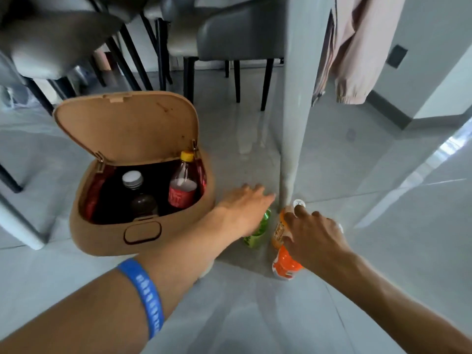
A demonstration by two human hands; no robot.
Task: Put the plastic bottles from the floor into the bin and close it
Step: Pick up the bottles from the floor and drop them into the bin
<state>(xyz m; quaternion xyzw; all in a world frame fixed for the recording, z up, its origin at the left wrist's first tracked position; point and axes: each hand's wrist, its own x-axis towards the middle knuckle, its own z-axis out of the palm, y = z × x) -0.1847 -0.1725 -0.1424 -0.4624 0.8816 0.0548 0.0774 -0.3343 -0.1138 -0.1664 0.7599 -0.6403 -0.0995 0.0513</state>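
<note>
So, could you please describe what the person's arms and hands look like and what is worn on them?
Both arms are bare, with no sleeves or gloves. The left forearm carries a blue wristband with pale printed markings. The left hand and right hand show no rings.

open tan bin (107,236) holding two bottles, left hand (242,210) over green bottle (258,229), right hand (316,238) on orange bottle (283,264)

Bottles in bin (143,236): two (183,183) (139,198). On floor: three (256,229) (279,229) (284,267).

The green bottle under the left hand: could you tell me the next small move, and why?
Probably lower the left hand and close it round the green bottle: the open hand hovers just above it, the bottle stands on the floor, and the bin beside it is open.
</note>
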